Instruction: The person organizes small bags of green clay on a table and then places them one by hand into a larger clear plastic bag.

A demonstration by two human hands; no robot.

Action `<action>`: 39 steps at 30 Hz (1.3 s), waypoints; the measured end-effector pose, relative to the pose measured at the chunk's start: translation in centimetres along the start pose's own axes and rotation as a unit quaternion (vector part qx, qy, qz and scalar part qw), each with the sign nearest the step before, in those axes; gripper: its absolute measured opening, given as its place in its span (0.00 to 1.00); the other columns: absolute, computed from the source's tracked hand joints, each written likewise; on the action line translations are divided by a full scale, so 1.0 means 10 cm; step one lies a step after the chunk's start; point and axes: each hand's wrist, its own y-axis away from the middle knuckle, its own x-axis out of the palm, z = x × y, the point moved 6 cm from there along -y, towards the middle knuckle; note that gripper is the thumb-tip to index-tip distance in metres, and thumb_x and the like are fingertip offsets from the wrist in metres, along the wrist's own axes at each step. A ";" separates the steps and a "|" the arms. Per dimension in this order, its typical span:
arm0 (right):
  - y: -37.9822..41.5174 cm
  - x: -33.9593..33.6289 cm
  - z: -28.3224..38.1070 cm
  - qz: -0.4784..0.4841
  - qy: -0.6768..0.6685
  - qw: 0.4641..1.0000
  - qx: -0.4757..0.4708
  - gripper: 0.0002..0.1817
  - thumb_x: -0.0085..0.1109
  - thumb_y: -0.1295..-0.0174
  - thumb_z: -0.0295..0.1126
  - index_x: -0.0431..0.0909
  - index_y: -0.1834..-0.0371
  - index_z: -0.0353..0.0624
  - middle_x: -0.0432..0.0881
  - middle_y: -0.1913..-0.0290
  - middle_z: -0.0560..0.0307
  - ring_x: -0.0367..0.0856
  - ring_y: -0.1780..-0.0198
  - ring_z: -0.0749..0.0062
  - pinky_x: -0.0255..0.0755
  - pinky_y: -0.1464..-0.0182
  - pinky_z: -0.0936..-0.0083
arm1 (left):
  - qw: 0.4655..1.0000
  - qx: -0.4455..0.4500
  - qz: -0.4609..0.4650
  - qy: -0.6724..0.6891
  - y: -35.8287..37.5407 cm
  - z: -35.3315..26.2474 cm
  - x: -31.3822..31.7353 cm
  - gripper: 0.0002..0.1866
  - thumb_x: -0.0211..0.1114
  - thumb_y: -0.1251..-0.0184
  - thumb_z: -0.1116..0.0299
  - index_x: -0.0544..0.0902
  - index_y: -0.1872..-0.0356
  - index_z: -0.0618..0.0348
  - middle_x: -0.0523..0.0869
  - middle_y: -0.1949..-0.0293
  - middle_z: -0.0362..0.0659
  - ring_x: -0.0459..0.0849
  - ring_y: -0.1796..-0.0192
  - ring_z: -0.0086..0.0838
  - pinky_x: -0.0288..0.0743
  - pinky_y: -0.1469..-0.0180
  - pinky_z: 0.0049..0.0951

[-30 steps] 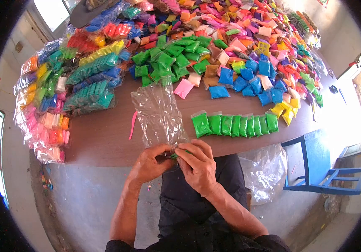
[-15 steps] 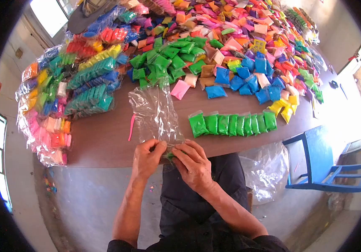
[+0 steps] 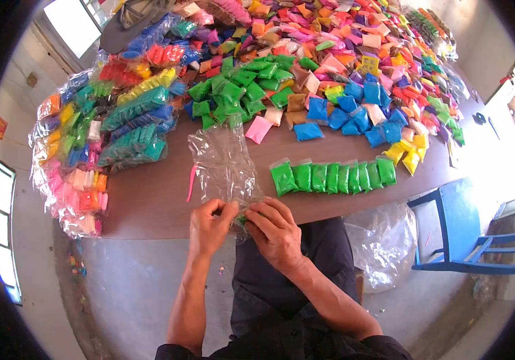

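Observation:
Both hands are at the table's front edge, at the near end of a clear plastic bag (image 3: 224, 165) lying flat on the wood. My left hand (image 3: 212, 227) pinches the plastic between thumb and forefinger. Beside it, my right hand (image 3: 276, 235) has its fingers closed on the same bag. A bit of green shows through the plastic by the right fingertips, mostly hidden. To the right lies a neat row of green packets (image 3: 336, 176), overlapping one another. A pink strip (image 3: 192, 183) rests along the bag's left side.
Loose green packets (image 3: 233, 93) are heaped beyond the bag, before a large pile of mixed-colour packets (image 3: 329, 42). Filled clear bags (image 3: 134, 141) of coloured packets line the table's left. A blue chair (image 3: 458, 231) and a big plastic sack (image 3: 383, 246) are at the right.
Both hands keep hold of the bag in nearly the same place. The whole view has shifted slightly; the packets have not visibly moved on the table.

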 end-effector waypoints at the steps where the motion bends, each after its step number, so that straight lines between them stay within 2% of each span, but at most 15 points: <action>1: 0.00 0.00 0.00 -0.001 -0.004 1.000 -0.001 0.18 0.79 0.42 0.27 0.90 0.48 0.48 0.89 0.43 0.60 0.84 0.35 0.52 0.84 0.36 0.60 | 1.000 -0.017 -0.006 0.004 -0.03 0.08 -0.01 0.20 0.71 0.24 0.58 0.86 0.69 0.67 0.84 0.78 0.47 0.83 0.71 0.26 0.76 0.66 0.34; 2: 0.00 -0.01 -0.01 -0.003 -0.006 1.000 -0.002 0.18 0.80 0.43 0.27 0.90 0.49 0.48 0.89 0.44 0.60 0.85 0.35 0.53 0.84 0.36 0.60 | 0.999 -0.034 -0.011 0.008 -0.05 0.13 -0.01 0.19 0.72 0.24 0.58 0.86 0.68 0.66 0.85 0.77 0.48 0.84 0.71 0.27 0.76 0.65 0.34; 5: 0.00 -0.02 -0.03 -0.003 -0.009 1.000 -0.012 0.18 0.79 0.42 0.28 0.90 0.48 0.49 0.89 0.43 0.60 0.85 0.36 0.53 0.83 0.36 0.61 | 0.988 0.053 -0.112 -0.092 -0.04 -0.19 -0.17 0.14 0.72 0.24 0.61 0.88 0.65 0.64 0.89 0.71 0.49 0.88 0.69 0.37 0.80 0.63 0.39; 8: 0.03 0.01 -0.06 -0.003 -0.008 1.000 -0.016 0.18 0.78 0.40 0.30 0.89 0.47 0.50 0.88 0.42 0.60 0.85 0.36 0.53 0.83 0.36 0.62 | 0.974 0.194 -0.081 -0.081 -0.10 -0.75 -0.10 0.09 0.71 0.25 0.66 0.88 0.61 0.63 0.92 0.63 0.48 0.90 0.63 0.44 0.83 0.59 0.42; 9: 0.03 0.02 -0.07 -0.005 -0.009 1.000 -0.016 0.17 0.78 0.40 0.31 0.89 0.47 0.50 0.88 0.42 0.61 0.85 0.36 0.53 0.83 0.36 0.62 | 0.968 0.217 -0.021 -0.121 -0.17 -0.84 0.00 0.07 0.68 0.26 0.70 0.88 0.53 0.61 0.92 0.51 0.49 0.91 0.52 0.47 0.85 0.51 0.45; 12: 0.05 0.02 -0.08 -0.011 -0.003 1.000 -0.016 0.18 0.78 0.41 0.31 0.89 0.47 0.50 0.88 0.42 0.61 0.85 0.37 0.54 0.83 0.36 0.63 | 0.943 0.284 0.095 -0.143 -0.45 -1.06 0.41 0.20 0.67 0.30 0.76 0.85 0.38 0.60 0.89 0.40 0.54 0.93 0.52 0.45 0.87 0.47 0.42; 15: 0.02 -0.02 -0.08 -0.023 -0.017 1.000 -0.009 0.17 0.80 0.43 0.29 0.90 0.50 0.50 0.89 0.45 0.62 0.86 0.39 0.56 0.84 0.38 0.64 | 0.905 0.328 0.159 -0.217 -0.76 -0.96 0.80 0.32 0.64 0.34 0.76 0.76 0.26 0.57 0.84 0.33 0.58 0.89 0.40 0.52 0.84 0.38 0.47; 18: 0.03 -0.03 -0.09 -0.027 -0.034 0.999 -0.002 0.17 0.79 0.42 0.29 0.89 0.49 0.50 0.88 0.44 0.63 0.86 0.39 0.57 0.84 0.39 0.65 | 0.890 0.300 0.249 -0.236 -1.01 -0.76 1.08 0.36 0.62 0.36 0.75 0.72 0.23 0.57 0.84 0.33 0.60 0.83 0.33 0.58 0.80 0.33 0.51; 19: 0.05 0.00 -0.11 -0.020 -0.038 0.999 0.000 0.18 0.78 0.41 0.30 0.89 0.47 0.51 0.87 0.42 0.63 0.84 0.37 0.56 0.84 0.38 0.65 | 0.875 0.364 0.231 -0.221 -1.05 -0.78 1.11 0.35 0.63 0.38 0.75 0.74 0.25 0.59 0.87 0.38 0.58 0.89 0.42 0.52 0.84 0.39 0.46; 22: 0.04 -0.03 -0.15 -0.011 -0.046 0.999 -0.005 0.19 0.77 0.39 0.31 0.87 0.44 0.51 0.86 0.41 0.63 0.83 0.36 0.56 0.84 0.38 0.65 | 0.906 0.193 0.322 -0.194 -1.05 -0.85 1.07 0.32 0.63 0.38 0.78 0.77 0.29 0.62 0.88 0.46 0.57 0.87 0.43 0.55 0.80 0.39 0.49; 23: 0.05 -0.02 -0.15 -0.009 -0.046 0.999 -0.006 0.19 0.77 0.39 0.31 0.87 0.44 0.50 0.86 0.42 0.63 0.83 0.36 0.56 0.84 0.39 0.65 | 0.908 0.210 0.319 -0.172 -1.04 -0.90 1.04 0.30 0.65 0.40 0.78 0.79 0.32 0.63 0.89 0.54 0.53 0.88 0.52 0.50 0.82 0.47 0.46; 26: 0.03 -0.03 -0.15 -0.020 -0.058 0.998 0.006 0.19 0.80 0.44 0.28 0.89 0.48 0.51 0.88 0.42 0.65 0.85 0.39 0.58 0.84 0.40 0.66 | 0.897 0.199 0.357 -0.168 -1.00 -0.99 1.08 0.32 0.72 0.39 0.75 0.79 0.30 0.61 0.88 0.57 0.45 0.86 0.61 0.30 0.82 0.57 0.33; 29: 0.04 -0.02 -0.16 -0.015 -0.067 0.998 0.006 0.20 0.80 0.44 0.28 0.89 0.47 0.51 0.88 0.42 0.65 0.86 0.39 0.58 0.84 0.41 0.66 | 0.895 0.135 0.404 -0.129 -1.00 -0.99 1.17 0.34 0.78 0.41 0.72 0.80 0.31 0.61 0.85 0.60 0.40 0.83 0.62 0.25 0.81 0.58 0.29; 35: 0.04 -0.05 -0.17 -0.021 -0.071 0.997 0.002 0.20 0.80 0.44 0.28 0.89 0.46 0.51 0.88 0.43 0.65 0.86 0.40 0.59 0.84 0.41 0.66 | 0.878 0.118 0.438 -0.155 -1.11 -0.91 1.28 0.31 0.84 0.45 0.66 0.85 0.38 0.62 0.84 0.62 0.38 0.81 0.62 0.23 0.80 0.58 0.27; 39: 0.04 -0.04 -0.16 -0.027 -0.070 0.997 0.007 0.20 0.80 0.44 0.28 0.89 0.47 0.51 0.88 0.43 0.65 0.86 0.40 0.60 0.84 0.41 0.66 | 0.873 0.226 0.408 -0.145 -1.07 -0.94 1.28 0.27 0.86 0.46 0.64 0.86 0.46 0.61 0.84 0.62 0.38 0.82 0.63 0.24 0.80 0.58 0.27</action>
